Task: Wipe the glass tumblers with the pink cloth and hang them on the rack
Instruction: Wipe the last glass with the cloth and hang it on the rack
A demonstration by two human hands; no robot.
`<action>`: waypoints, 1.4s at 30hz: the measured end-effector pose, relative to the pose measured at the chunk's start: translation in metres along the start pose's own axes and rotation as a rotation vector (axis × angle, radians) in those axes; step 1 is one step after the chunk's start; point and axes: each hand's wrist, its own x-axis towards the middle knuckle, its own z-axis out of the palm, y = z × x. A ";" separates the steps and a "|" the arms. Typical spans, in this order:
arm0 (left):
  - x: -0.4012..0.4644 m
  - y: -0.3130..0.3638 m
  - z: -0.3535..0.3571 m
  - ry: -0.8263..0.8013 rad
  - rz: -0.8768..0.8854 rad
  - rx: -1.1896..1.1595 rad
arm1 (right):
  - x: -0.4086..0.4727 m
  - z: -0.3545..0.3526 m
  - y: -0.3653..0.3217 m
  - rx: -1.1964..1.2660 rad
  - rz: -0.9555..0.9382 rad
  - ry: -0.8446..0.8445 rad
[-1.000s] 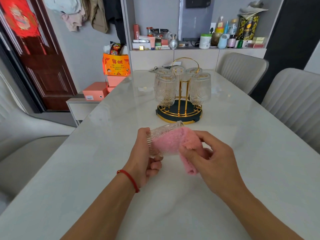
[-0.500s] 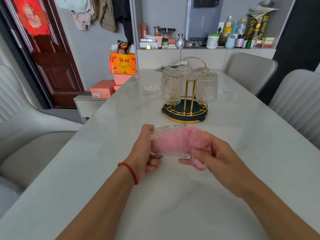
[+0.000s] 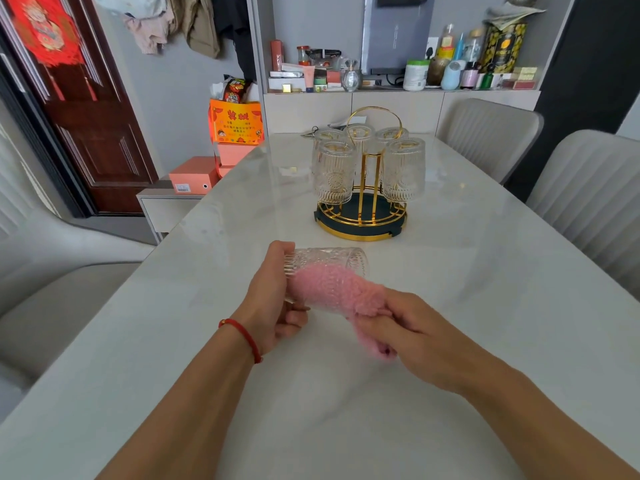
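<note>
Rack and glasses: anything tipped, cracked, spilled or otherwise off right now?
Nothing stands out. The rack stands level on the table, its tumblers hanging upside down, none visibly cracked. The left hand holds one tumbler on its side while the right hand works the cloth inside. No spills.

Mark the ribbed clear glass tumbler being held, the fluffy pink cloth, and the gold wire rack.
ribbed clear glass tumbler (image 3: 329, 259), head view, upper side wall.
fluffy pink cloth (image 3: 367, 299), head view, bunched part outside the mouth.
gold wire rack (image 3: 362, 233), head view, base rim.
</note>
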 end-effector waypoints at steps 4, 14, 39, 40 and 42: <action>-0.001 0.003 -0.009 -0.087 -0.004 0.152 | 0.000 0.008 -0.006 -0.169 -0.018 -0.166; -0.006 0.005 0.003 -0.062 0.065 0.263 | 0.005 0.026 0.003 -0.147 0.018 -0.033; -0.007 -0.014 0.040 0.231 0.439 0.003 | 0.005 0.024 -0.019 0.508 0.272 0.256; -0.008 -0.015 0.040 0.223 0.484 -0.035 | 0.002 0.027 -0.017 0.610 0.358 0.313; -0.007 -0.015 0.039 0.187 0.584 -0.086 | -0.002 0.029 -0.021 0.844 0.479 0.369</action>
